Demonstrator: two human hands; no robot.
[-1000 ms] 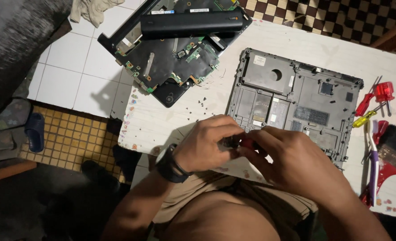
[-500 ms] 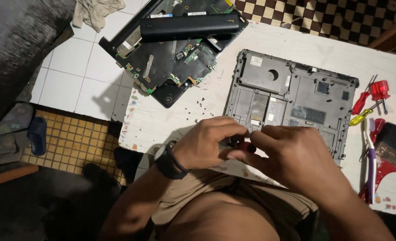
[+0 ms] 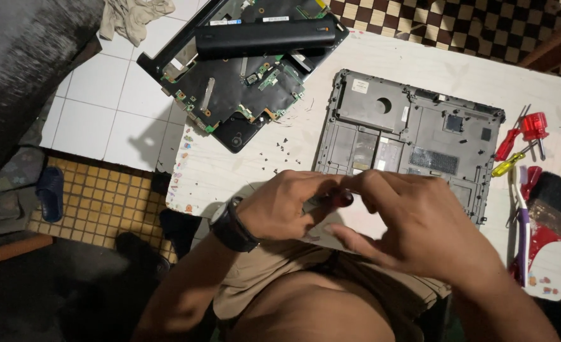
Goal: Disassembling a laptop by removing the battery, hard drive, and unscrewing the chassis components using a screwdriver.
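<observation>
A small dark red object (image 3: 342,198), too hidden to identify, is sitting between the fingertips of both hands, just above the near edge of the surface (image 3: 242,166). The left hand (image 3: 279,207), with a dark watch (image 3: 231,225) on its wrist, is curling its fingers closed around the object. The right hand (image 3: 423,225) is pinching it from the other side with thumb and forefinger, the remaining fingers spreading loosely.

Just beyond the hands, a grey laptop base (image 3: 413,136) is lying flat. Tiny screws (image 3: 279,149) are lying scattered to its left. Farther left, a circuit board (image 3: 236,95) is hanging partly over the surface's edge, with a long black battery (image 3: 264,36) lying across it. To the right, red screwdrivers (image 3: 526,130), a yellow one (image 3: 510,164) and a brush (image 3: 549,212) are lying near the base.
</observation>
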